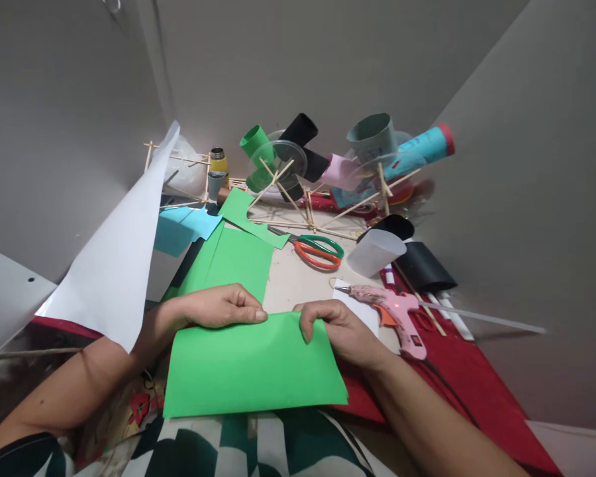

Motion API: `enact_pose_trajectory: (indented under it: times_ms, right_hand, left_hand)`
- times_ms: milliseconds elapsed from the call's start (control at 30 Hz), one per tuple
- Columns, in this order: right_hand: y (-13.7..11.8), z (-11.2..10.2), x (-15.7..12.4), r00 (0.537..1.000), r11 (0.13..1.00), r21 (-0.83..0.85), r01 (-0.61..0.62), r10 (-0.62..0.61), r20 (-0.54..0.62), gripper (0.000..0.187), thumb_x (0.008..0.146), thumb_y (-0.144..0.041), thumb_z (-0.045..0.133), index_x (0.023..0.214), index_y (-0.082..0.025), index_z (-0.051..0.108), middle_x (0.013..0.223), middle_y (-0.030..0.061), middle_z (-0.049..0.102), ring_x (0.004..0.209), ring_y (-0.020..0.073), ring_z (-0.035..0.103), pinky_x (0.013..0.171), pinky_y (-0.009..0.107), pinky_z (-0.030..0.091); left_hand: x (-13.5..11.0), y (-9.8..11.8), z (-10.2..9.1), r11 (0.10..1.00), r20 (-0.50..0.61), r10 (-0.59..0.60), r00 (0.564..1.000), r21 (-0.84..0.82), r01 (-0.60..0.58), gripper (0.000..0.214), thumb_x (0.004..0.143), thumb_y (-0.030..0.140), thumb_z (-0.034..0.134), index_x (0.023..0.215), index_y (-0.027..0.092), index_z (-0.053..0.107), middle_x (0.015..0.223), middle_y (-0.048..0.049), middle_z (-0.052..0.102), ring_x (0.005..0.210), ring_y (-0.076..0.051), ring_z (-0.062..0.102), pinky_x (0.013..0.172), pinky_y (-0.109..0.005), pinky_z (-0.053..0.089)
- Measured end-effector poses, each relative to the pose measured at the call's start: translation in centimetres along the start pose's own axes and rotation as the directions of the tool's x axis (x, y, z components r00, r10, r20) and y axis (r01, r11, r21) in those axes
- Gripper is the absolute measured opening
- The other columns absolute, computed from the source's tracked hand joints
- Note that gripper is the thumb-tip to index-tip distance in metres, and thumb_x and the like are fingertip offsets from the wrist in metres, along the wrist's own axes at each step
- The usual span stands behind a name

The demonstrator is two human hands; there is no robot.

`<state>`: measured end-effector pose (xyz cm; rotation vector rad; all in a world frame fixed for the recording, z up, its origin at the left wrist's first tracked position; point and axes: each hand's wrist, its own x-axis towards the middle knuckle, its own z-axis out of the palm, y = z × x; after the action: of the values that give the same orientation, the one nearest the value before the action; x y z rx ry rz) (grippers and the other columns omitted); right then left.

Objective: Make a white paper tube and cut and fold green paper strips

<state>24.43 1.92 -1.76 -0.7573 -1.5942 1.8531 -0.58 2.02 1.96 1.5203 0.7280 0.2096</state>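
Note:
A folded green paper sheet (253, 368) is held at its upper edge, low in front of my body. My left hand (221, 306) grips that edge near the middle, its thumb lying along the top. Farther right, my right hand (338, 328) pinches the same edge, thumb and fingers on either side of the paper. Beyond my hands lie more green paper (241, 255) and a smaller green strip (241, 212). Scissors (322, 248) with orange and green handles rest to the right of these. A pink glue gun (397, 308), with a glue stick in its back, lies beside my right hand.
A large white sheet (124, 252) curls upright at left, near blue paper (183, 228). Wheel-like stick frames (308, 209) with paper tubes stand along the back wall. A white paper ring (376, 252) and black paper ring (430, 265) sit at right. Red cloth (477, 371) covers the table's right side.

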Motion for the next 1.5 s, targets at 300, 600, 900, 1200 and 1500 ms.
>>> enact_pose_trajectory:
  times_ms: [300, 600, 900, 1200, 1500]
  right_hand:
    - [-0.5, -0.4, 0.0, 0.978, 0.988, 0.152, -0.032, 0.063, -0.201, 0.013, 0.082, -0.03, 0.064, 0.092, -0.023, 0.066, 0.063, -0.005, 0.056, 0.051, 0.0095, 0.044, 0.048, 0.02, 0.034]
    - [-3.3, 0.1, 1.0, 0.951, 0.866, -0.499, 0.024, -0.173, -0.255, 0.034, 0.091, -0.048, 0.052, 0.105, -0.021, 0.069, 0.103, 0.0086, 0.071, 0.09, 0.0218, 0.064, 0.077, 0.03, 0.047]
    - [-3.8, 1.3, 3.7, 0.931, 0.798, -0.603, 0.009, 0.213, 0.295, 0.045, 0.093, -0.05, 0.049, 0.061, -0.019, 0.042, 0.059, -0.0061, 0.029, 0.053, 0.0086, 0.028, 0.049, 0.023, 0.024]
    - [-5.1, -1.9, 2.4, 0.951, 0.839, -0.535, -0.099, 0.238, 0.198, 0.045, 0.088, -0.05, 0.055, 0.058, -0.018, 0.046, 0.058, -0.0048, 0.029, 0.053, 0.0091, 0.026, 0.047, 0.024, 0.023]
    - [-7.4, -5.8, -1.4, 0.932, 0.925, -0.356, -0.135, -0.003, -0.362, 0.033, 0.072, -0.05, 0.075, 0.06, -0.02, 0.067, 0.049, -0.0019, 0.046, 0.043, 0.0103, 0.037, 0.04, 0.025, 0.025]
  left_hand:
    - [0.5, -0.1, -0.8, 0.995, -0.068, 0.05, 0.996, 0.093, -0.043, 0.048, 0.093, 0.052, 0.046, 0.061, 0.019, 0.031, 0.059, 0.007, 0.021, 0.051, -0.007, 0.018, 0.046, -0.023, 0.018]
    - [1.0, -1.2, -0.9, 0.984, -0.04, 0.096, 0.995, 0.154, -0.089, 0.047, 0.093, 0.053, 0.043, 0.063, 0.019, 0.032, 0.061, 0.0062, 0.023, 0.053, -0.008, 0.02, 0.048, -0.022, 0.021]
    - [0.9, -1.7, -0.6, 0.964, 0.034, 0.177, 0.984, 0.196, -0.18, 0.042, 0.094, 0.048, 0.04, 0.065, 0.018, 0.037, 0.062, 0.0048, 0.027, 0.056, -0.009, 0.025, 0.049, -0.022, 0.025]
    - [-0.7, -1.1, -2.4, 0.96, -0.037, 0.138, 0.99, 0.25, -0.125, 0.044, 0.092, 0.046, 0.046, 0.06, 0.018, 0.037, 0.057, 0.0058, 0.03, 0.051, -0.007, 0.027, 0.048, -0.02, 0.027]
    - [-2.1, -1.4, -5.7, 0.956, -0.668, 0.208, 0.715, -0.016, -0.293, 0.035, 0.081, 0.047, 0.065, 0.074, 0.013, 0.061, 0.058, -0.0017, 0.066, 0.047, -0.01, 0.058, 0.049, -0.019, 0.046]
